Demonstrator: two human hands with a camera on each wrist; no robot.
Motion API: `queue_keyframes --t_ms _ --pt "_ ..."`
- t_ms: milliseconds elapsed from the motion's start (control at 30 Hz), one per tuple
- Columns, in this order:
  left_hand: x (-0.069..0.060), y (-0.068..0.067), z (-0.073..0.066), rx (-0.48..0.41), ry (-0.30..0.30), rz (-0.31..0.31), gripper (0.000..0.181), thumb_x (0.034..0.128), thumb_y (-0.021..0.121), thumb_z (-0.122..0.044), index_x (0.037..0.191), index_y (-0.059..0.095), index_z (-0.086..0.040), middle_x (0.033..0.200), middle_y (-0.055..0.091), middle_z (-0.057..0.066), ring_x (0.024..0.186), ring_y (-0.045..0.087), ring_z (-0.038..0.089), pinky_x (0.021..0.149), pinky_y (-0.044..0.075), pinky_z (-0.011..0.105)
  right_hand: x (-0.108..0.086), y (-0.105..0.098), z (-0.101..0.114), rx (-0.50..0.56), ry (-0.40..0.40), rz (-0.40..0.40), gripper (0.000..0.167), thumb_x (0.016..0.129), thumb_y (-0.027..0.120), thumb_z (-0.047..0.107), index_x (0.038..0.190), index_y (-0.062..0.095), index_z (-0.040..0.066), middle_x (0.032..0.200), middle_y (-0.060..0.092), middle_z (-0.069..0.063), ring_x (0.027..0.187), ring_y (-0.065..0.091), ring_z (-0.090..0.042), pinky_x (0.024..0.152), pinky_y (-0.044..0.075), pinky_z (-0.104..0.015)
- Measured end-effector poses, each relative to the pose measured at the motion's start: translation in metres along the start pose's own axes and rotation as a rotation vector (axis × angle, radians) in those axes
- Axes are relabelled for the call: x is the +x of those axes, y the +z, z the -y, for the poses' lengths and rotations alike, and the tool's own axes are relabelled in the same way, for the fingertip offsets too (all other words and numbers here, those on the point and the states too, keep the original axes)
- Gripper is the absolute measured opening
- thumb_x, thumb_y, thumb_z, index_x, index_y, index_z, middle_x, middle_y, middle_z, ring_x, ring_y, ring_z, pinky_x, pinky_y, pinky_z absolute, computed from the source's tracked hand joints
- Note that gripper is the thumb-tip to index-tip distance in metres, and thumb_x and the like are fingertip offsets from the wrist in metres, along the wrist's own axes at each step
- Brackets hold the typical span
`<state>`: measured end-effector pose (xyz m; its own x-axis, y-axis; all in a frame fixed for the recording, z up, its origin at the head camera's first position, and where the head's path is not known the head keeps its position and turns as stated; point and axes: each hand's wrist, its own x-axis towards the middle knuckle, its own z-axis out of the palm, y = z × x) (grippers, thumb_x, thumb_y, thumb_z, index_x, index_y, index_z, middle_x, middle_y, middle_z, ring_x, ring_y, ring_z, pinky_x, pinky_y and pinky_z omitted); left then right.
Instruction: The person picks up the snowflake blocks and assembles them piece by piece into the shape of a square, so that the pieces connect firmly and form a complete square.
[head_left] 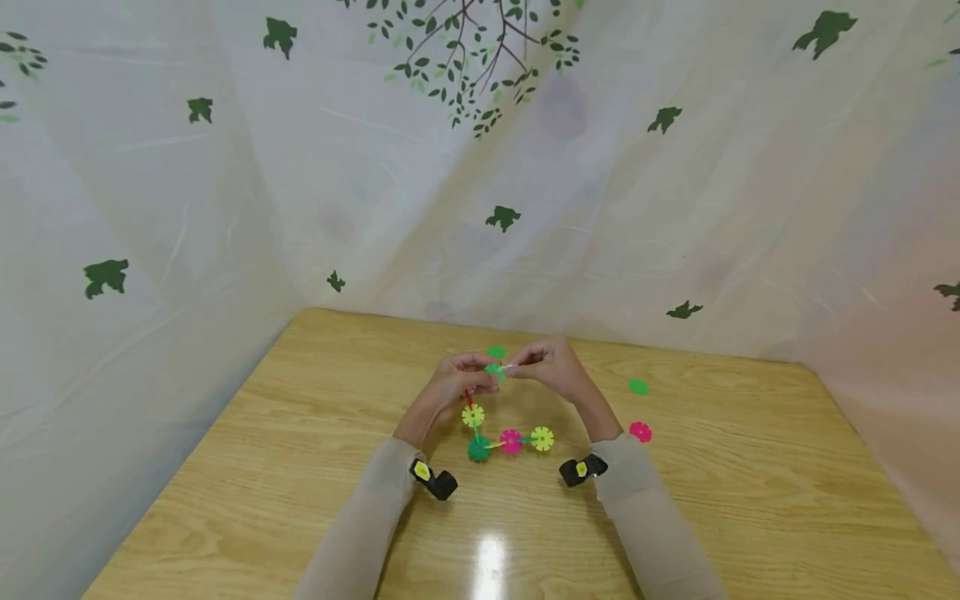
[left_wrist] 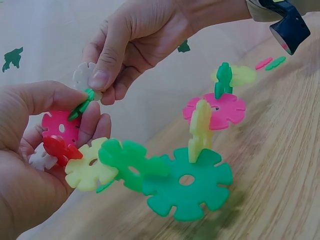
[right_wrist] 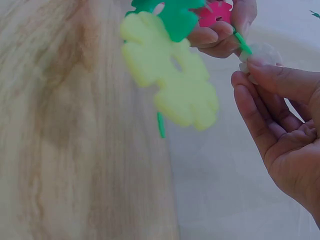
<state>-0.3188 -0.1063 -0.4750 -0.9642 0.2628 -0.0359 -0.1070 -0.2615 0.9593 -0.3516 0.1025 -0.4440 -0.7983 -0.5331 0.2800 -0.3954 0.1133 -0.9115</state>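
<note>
My left hand (head_left: 453, 381) pinches a green notched flower disc (left_wrist: 81, 107) between thumb and fingers. My right hand (head_left: 552, 365) pinches a white flower disc (left_wrist: 83, 75), its edge meeting the green one. A linked chain of discs trails from my left hand. Against the palm lie a pink disc (left_wrist: 56, 126), a red disc (left_wrist: 61, 150) and a second white disc (left_wrist: 42, 159). Further along come a yellow disc (left_wrist: 89, 167), a light green disc (left_wrist: 127, 162), a teal disc (left_wrist: 210, 182) and a second pink disc (left_wrist: 230, 114). Another yellow disc (head_left: 542, 439) ends the chain.
On the wooden table (head_left: 300, 433), a loose green disc (head_left: 497, 352) lies just beyond my hands. A second green disc (head_left: 638, 387) and a loose pink disc (head_left: 641, 432) lie to the right. Leaf-patterned cloth (head_left: 420, 250) hangs behind the table's far edge.
</note>
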Motion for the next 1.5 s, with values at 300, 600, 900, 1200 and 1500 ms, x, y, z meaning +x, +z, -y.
queue_keyframes --t_ms 300,600,900,1200,1500 --pt "0.001 -0.005 -0.001 0.053 0.004 -0.067 0.018 0.0908 0.065 0.006 0.107 0.071 -0.001 0.089 0.072 -0.002 0.079 0.072 0.015 0.08 0.061 0.028 0.004 0.003 -0.01 0.015 0.005 -0.035 0.008 0.086 0.079 0.001 0.09 0.078 -0.006 0.092 0.077 -0.02 0.079 0.074 -0.012 0.076 0.062 -0.028" --pt "-0.001 -0.005 -0.005 0.061 0.008 -0.081 0.019 0.0899 0.066 0.007 0.108 0.07 0.001 0.09 0.072 -0.002 0.082 0.072 0.015 0.082 0.061 0.029 0.005 0.005 -0.01 0.025 0.027 -0.024 0.011 0.091 0.074 0.002 0.095 0.077 -0.007 0.095 0.077 -0.021 0.081 0.073 -0.011 0.078 0.06 -0.026" --pt "0.0 0.002 -0.003 0.011 0.037 -0.104 0.021 0.0884 0.064 0.014 0.108 0.068 0.009 0.084 0.072 -0.001 0.074 0.072 0.013 0.074 0.062 0.026 0.003 0.008 -0.005 0.007 0.064 -0.076 0.01 0.091 0.073 0.0 0.091 0.076 -0.01 0.091 0.076 -0.021 0.077 0.072 -0.008 0.077 0.059 -0.025" --pt "0.0 0.004 -0.005 -0.026 0.029 -0.123 0.02 0.0886 0.064 0.014 0.107 0.07 0.008 0.085 0.073 0.0 0.075 0.072 0.014 0.074 0.062 0.026 0.006 0.012 -0.007 0.062 0.057 -0.105 0.011 0.091 0.072 -0.004 0.09 0.074 -0.015 0.085 0.076 -0.021 0.073 0.072 -0.008 0.077 0.061 -0.026" --pt "-0.001 0.0 -0.003 0.02 0.027 -0.076 0.029 0.0884 0.064 0.013 0.117 0.062 0.019 0.087 0.074 -0.001 0.079 0.073 0.014 0.076 0.062 0.026 0.004 0.01 -0.009 0.046 0.093 -0.052 0.012 0.091 0.073 -0.001 0.092 0.074 -0.013 0.089 0.077 -0.018 0.076 0.072 -0.009 0.079 0.061 -0.028"
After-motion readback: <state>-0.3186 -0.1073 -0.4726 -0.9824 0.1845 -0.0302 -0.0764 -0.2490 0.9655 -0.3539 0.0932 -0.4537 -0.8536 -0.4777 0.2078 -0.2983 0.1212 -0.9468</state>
